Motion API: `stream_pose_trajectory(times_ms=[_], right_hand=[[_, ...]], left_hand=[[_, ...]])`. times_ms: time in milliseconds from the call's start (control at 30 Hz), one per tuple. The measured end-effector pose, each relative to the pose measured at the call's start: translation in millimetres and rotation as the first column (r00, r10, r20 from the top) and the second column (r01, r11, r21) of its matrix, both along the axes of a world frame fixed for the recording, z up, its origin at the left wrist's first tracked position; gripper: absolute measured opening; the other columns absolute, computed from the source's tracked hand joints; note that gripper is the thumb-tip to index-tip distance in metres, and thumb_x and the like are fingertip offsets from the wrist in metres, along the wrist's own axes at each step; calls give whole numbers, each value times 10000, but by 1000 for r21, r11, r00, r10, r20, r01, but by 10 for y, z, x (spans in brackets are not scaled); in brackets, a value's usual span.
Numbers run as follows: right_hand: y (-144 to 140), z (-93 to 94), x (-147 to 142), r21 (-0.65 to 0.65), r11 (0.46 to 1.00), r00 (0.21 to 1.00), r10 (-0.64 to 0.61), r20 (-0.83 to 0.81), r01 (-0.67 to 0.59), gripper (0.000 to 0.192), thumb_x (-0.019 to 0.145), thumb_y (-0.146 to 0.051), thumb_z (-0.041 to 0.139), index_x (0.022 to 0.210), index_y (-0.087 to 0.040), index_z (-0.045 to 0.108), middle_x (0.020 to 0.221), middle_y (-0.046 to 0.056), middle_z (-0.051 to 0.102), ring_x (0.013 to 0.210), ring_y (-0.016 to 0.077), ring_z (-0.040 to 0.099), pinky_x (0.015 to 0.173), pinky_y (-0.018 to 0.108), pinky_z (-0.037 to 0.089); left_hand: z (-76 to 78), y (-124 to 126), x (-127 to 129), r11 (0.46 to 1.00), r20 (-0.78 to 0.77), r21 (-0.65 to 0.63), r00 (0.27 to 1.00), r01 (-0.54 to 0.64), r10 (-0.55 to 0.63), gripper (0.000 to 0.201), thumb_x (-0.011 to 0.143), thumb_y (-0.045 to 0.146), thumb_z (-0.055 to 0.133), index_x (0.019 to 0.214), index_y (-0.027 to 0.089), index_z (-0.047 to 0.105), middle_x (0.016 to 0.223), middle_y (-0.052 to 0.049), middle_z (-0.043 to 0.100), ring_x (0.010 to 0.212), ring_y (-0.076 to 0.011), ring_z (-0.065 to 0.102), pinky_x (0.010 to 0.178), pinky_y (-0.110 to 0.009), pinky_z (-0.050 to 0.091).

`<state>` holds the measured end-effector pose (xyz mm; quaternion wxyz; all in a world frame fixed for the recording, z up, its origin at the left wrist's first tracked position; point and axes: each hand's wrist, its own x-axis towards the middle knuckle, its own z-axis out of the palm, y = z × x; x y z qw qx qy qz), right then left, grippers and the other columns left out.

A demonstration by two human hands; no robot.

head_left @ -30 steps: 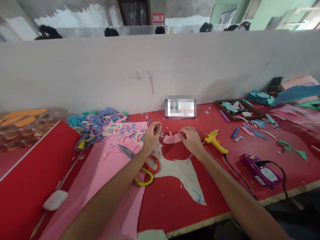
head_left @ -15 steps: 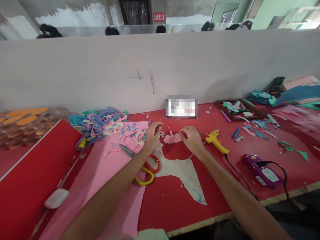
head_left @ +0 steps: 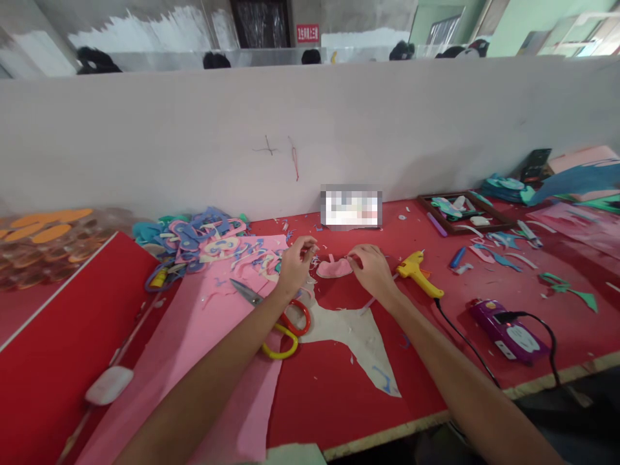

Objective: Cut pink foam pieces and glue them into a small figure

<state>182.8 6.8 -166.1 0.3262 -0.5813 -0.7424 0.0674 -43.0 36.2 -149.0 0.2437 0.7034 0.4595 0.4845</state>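
A small curved pink piece (head_left: 334,268), soft like felt or foam with a pale lower edge, is on the red table in front of me. My right hand (head_left: 372,266) pinches its right end between thumb and fingertips. To the left of the piece, and apart from it, my left hand (head_left: 296,263) is raised with curled fingers and thumb drawn together; whatever is in that pinch is too small to make out. Scissors (head_left: 252,296) with one red and one yellow handle lie partly under my left forearm. A yellow glue gun (head_left: 417,274) rests right of my right hand.
Pink sheet (head_left: 227,368) and cream sheet (head_left: 339,326) cover parts of the table. Colourful cut-outs (head_left: 198,236) are heaped at the left. At right are a purple power bank (head_left: 508,332) with a cable and a brown frame (head_left: 458,227). A white partition (head_left: 194,142) stands behind.
Almost nothing differs. The fingers of my left hand have shifted very slightly; my right hand keeps its pinch at the pink piece.
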Motion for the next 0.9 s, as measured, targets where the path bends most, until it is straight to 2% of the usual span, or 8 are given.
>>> stream_pose_trajectory(times_ms=[167,333,500,633,767,900], right_hand=[[-3,4,-1,-2,1000,1000,-3,6,3,185,971,-259,521,975,-174,685,1075,81,651,1078,237,531,981,376,386],[-3,0,-4,-1,1000,1000,-1,-2,1,182,967,-247,521,978,-171,686,1080,87,656,1078,243,535,979,377,388],[-6,-1,-9,-6,1000,1000,-1,-17,1,178,963,-249,528,964,-171,687,1079,83,658,1081,250,536,989,385,383],[-5,0,-10,-7,1000,1000,-3,-10,3,187,964,-243,515,971,-169,686,1076,87,657,1073,250,540,973,382,386],[-6,4,-11,-9,1000,1000,-5,0,5,174,962,-234,523,967,-170,685,1070,86,657,1067,246,540,968,375,386],[-10,9,-13,-7,1000,1000,-4,-6,4,175,963,-232,523,966,-170,687,1066,86,655,1062,237,536,964,367,385]], left_hand=[[-3,-19,4,998,46,-37,998,50,-48,179,980,271,497,1084,179,610,955,-45,708,885,-106,686,812,-218,546],[-6,-1,1,1000,35,-25,999,-17,18,171,906,291,651,1042,186,646,989,-42,705,893,-115,679,826,-230,549],[5,-5,2,997,64,-40,996,-59,62,181,858,255,701,1019,184,656,950,-27,697,846,-104,664,795,-219,538],[7,-12,11,997,51,-50,996,-65,67,258,826,307,744,1036,187,655,875,-11,680,745,-90,625,726,-205,515],[14,-21,13,997,14,-34,997,-72,73,244,869,342,693,1061,195,660,871,-12,667,729,-85,606,683,-190,490],[33,-38,2,999,3,-35,999,-37,38,186,933,303,589,1068,198,661,910,-16,681,783,-86,633,727,-189,497]])
